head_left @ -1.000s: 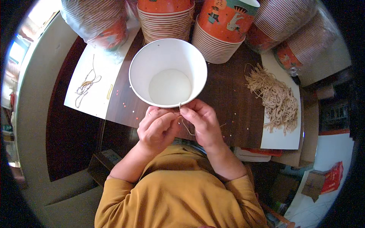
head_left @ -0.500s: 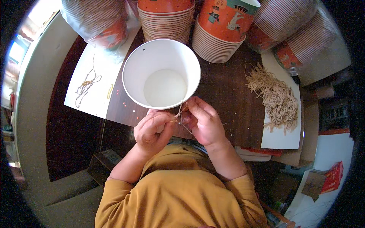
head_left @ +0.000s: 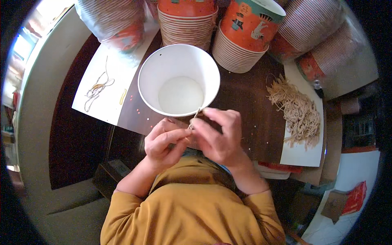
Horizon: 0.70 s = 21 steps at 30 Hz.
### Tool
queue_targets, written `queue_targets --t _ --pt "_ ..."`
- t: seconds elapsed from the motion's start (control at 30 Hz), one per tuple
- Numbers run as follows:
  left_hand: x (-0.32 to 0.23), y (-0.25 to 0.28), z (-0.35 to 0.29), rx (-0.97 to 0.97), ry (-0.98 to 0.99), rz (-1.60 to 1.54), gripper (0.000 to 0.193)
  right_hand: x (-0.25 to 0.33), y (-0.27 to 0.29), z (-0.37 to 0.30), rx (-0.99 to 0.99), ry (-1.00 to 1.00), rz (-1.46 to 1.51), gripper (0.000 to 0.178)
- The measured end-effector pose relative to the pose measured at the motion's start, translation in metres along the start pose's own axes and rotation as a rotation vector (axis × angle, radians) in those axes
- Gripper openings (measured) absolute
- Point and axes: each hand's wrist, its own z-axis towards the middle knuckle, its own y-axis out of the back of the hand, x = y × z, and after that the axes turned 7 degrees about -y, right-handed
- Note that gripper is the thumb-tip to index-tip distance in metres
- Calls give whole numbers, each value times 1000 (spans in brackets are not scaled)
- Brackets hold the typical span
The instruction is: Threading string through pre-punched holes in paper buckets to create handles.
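The fingers of the right hand (head_left: 218, 136) are spread wider than half a second earlier.
String (head_left: 197, 114) at the near rim of the white bucket (head_left: 179, 79) is pinched by the left hand (head_left: 165, 141); the right's hold cannot be told. Bare white walls are seen inside; behind, orange buckets (head_left: 253, 28) are nested.

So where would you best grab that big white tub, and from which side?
Probably the left rim of the white tub, coming from the left, thumb inside and fingers outside. Its wide mouth faces up, so that edge looks easy to pinch, away from the left hand, right hand and cord at the near side, and from the stacked tubs beyond.
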Motion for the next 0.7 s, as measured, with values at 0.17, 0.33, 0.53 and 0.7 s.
queue_targets --t 0.17,0.33,0.53,0.7 --pt "-10 4 5 5 -146 -82 24 1 -4 2 20 119 79 30" --pt "-29 8 10 55 -138 -411 18 -4 -15 1 -126 134 70 25" --pt "-31 10 12 166 -113 -617 13 -14 -11 3 -124 144 122 21" --pt "-30 9 5 191 -144 -591 11 -22 6 -4 -52 -43 107 43"
